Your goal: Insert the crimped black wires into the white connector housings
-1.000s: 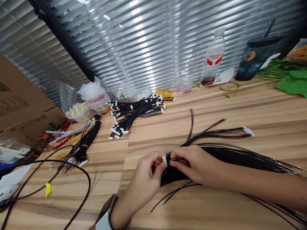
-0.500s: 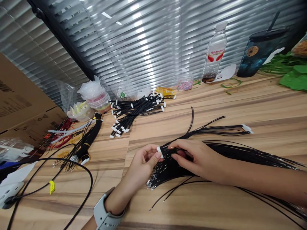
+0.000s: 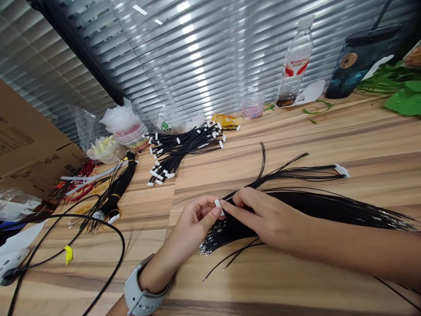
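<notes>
Between the thumb and fingers of my left hand point(image 3: 200, 219) is a small white connector housing point(image 3: 219, 207), held upright over the bundle's near end. My right hand point(image 3: 256, 210) is closed in a pinch, its fingertips against the connector's right side. They appear to grip a black wire, mostly hidden by the fingers. Beneath both hands lies a thick bundle of loose black wires point(image 3: 302, 206), with shiny metal terminals at its ends. Behind my right hand, a wire harness point(image 3: 302, 172) stretches right to another white connector point(image 3: 342, 170).
A pile of black cables with white connectors point(image 3: 187, 147) lies farther back. On the left are a tied black wire bundle point(image 3: 120, 188), a looped black cable point(image 3: 123, 245) and plastic tubs point(image 3: 126, 129). A bottle point(image 3: 296, 61) and dark tumbler point(image 3: 353, 61) stand along the blinds.
My right hand has moved left from above the wires to the connector, its fingertips now against it. My left hand keeps its hold. The view has shifted slightly.
</notes>
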`<state>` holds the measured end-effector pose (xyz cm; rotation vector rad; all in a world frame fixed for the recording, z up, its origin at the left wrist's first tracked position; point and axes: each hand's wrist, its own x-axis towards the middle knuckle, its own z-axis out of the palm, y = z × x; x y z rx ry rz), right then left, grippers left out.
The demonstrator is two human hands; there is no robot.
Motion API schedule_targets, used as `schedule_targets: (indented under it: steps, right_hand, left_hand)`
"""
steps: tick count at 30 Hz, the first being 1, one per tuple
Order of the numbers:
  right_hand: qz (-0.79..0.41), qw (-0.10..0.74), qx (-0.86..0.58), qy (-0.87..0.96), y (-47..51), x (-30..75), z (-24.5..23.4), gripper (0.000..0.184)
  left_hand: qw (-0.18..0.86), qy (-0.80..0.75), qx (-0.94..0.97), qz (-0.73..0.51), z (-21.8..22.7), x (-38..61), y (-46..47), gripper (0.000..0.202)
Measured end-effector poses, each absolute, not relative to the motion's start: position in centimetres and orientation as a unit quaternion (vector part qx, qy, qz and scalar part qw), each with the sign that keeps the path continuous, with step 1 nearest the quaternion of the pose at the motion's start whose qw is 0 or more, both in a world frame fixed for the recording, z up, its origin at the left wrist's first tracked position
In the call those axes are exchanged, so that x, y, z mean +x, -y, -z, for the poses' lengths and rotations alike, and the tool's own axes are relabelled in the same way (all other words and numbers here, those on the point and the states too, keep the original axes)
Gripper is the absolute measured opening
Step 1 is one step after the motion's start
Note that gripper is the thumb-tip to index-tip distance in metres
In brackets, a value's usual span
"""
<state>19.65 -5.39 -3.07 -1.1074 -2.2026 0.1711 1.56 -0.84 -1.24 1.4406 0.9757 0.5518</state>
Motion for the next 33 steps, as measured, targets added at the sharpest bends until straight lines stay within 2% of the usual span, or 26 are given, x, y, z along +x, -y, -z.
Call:
schedule_targets:
  steps: [3,6,10,14,17,20,27,33]
  right_hand:
    - [-0.016,0.364,-0.382,0.849,5.2,20.2,4.1,0.029]
    - [-0.025,0.377,-0.361,0.853,5.2,20.6,4.1,0.022]
    - [-0.052,0.309,-0.286,0.906,5.7,20.3,3.5,0.021]
    - [-0.008,0.217,-0.357,0.909,6.4,19.6,3.5,0.009]
    - [-0.004,0.199,-0.369,0.908,6.6,19.4,3.9,0.012]
    - [-0.038,0.219,-0.376,0.9,6.5,19.5,4.1,0.013]
    - [-0.206,0.281,-0.442,0.827,5.6,19.9,3.0,0.019]
    - [-0.229,0.286,-0.478,0.799,5.4,20.1,2.6,0.012]
  left_hand:
    - [0.61,-0.438,0.617,-0.236,1.1,1.5,0.8,0.021]
    - [0.62,-0.438,0.609,-0.231,1.0,1.6,0.8,0.02]
    - [0.619,-0.439,0.606,-0.238,1.1,1.5,0.8,0.017]
    - [0.604,-0.447,0.615,-0.241,1.2,1.2,0.7,0.016]
    - [0.604,-0.455,0.601,-0.261,0.9,1.0,0.4,0.016]
    - [0.602,-0.454,0.598,-0.273,0.4,1.0,0.2,0.016]
    - [0.6,-0.459,0.599,-0.266,0.3,0.8,0.0,0.014]
    - [0.578,-0.451,0.628,-0.259,0.6,0.6,-0.2,0.01]
